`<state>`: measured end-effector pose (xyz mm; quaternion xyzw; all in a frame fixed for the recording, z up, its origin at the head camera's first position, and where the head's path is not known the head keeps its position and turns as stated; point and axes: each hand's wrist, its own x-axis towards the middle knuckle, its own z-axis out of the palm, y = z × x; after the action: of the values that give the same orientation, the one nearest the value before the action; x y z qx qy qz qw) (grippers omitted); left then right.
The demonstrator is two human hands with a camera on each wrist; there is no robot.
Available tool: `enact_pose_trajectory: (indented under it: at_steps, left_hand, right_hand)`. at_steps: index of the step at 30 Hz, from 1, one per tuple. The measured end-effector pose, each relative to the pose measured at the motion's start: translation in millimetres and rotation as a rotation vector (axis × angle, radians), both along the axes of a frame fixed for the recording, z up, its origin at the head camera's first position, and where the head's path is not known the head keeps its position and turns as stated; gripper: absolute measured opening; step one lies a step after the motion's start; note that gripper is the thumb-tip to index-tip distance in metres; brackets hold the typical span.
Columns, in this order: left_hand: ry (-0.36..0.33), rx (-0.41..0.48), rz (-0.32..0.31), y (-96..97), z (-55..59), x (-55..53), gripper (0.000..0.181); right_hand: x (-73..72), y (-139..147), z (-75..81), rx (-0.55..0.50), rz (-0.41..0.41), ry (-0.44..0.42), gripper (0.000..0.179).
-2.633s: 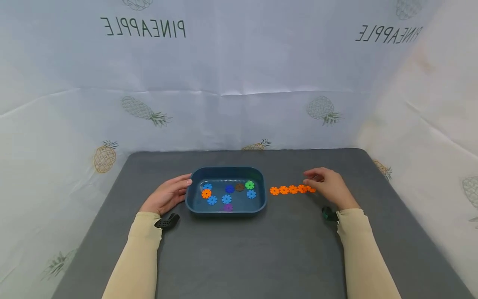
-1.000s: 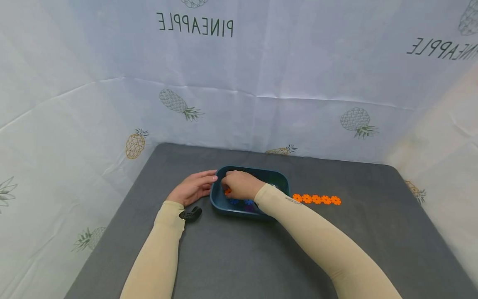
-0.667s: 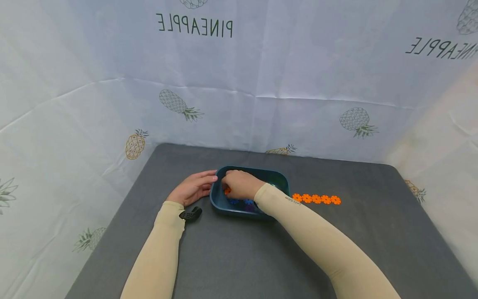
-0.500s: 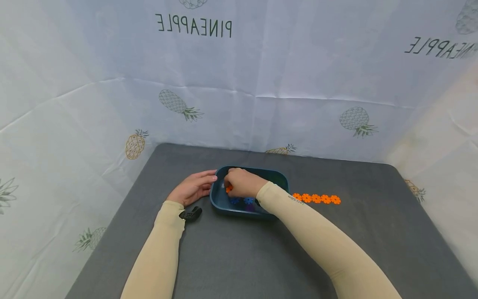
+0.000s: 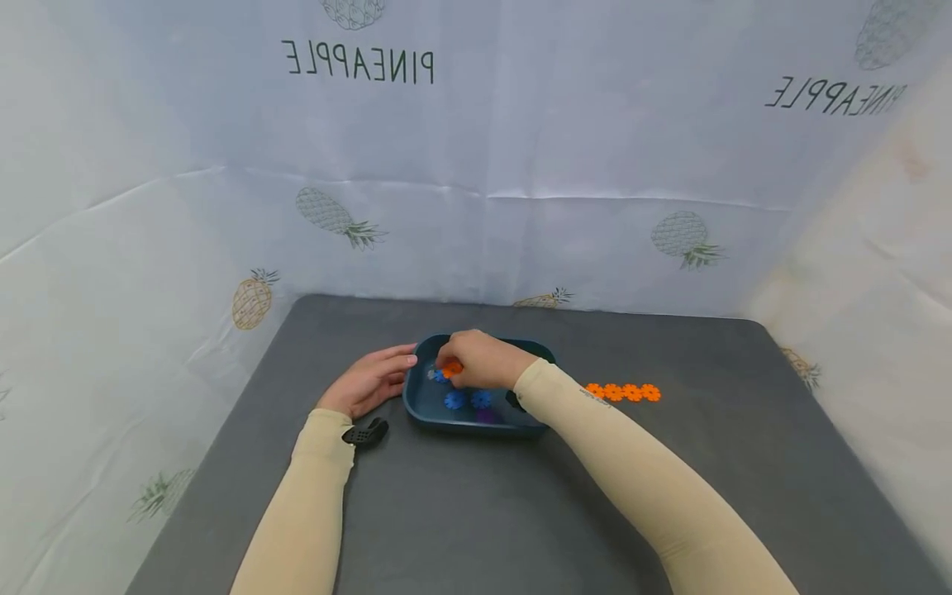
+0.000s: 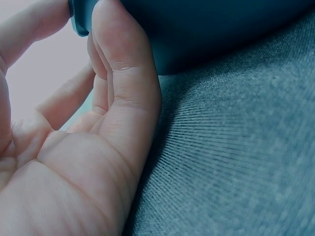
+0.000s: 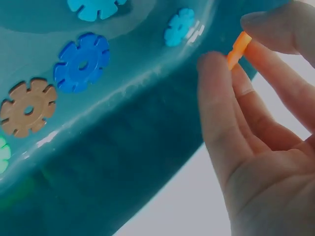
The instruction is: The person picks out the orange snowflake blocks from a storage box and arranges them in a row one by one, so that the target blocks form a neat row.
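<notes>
My right hand [image 5: 487, 359] is over the left part of a dark teal tray [image 5: 427, 406]. Its thumb and fingertips pinch an orange notched plastic disc [image 7: 239, 49], seen edge-on in the right wrist view, above the tray floor. My left hand [image 5: 368, 382] rests its extended fingers against the tray's left end; the left wrist view shows fingers [image 6: 129, 93] at the tray wall [image 6: 211, 29]. Inside lie light blue discs [image 5: 454, 400], a purple disc [image 5: 488, 416], a darker blue disc [image 7: 82, 64], a brown disc [image 7: 28, 109] and a partly cropped green disc [image 7: 4, 155].
Right of the tray, several orange discs [image 5: 631, 392] form a row on the dark grey table [image 5: 446, 512]; my right sleeve [image 5: 595, 426] overlaps its left end. A pale pineapple-print cloth [image 5: 476, 248] hangs behind the table.
My right hand has moved left from the orange row into the tray, pinched the orange disc there and raised it slightly. My left hand stays at the tray's end. The head view has shifted.
</notes>
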<state>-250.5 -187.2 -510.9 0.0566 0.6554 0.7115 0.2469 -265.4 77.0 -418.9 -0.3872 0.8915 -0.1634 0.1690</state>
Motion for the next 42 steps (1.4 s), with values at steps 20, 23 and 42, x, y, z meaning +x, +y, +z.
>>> enact_pose_trajectory:
  at_steps: [20, 23, 42]
  left_hand:
    - [0.022, -0.033, 0.054, -14.3, -7.9, 8.9, 0.072]
    - [0.013, -0.032, 0.066, -11.7, -7.7, 7.3, 0.073]
    - [0.003, -0.088, 0.041, 8.7, 0.2, 4.6, 0.076]
  right_hand:
    - [13.2, 104.8, 2.7, -0.479, -0.331, -0.123, 0.036]
    - [17.3, 131.3, -5.4, -0.531, -0.402, -0.124, 0.035]
    - [52.5, 296.7, -66.2, -0.467, -0.786, 0.000, 0.043]
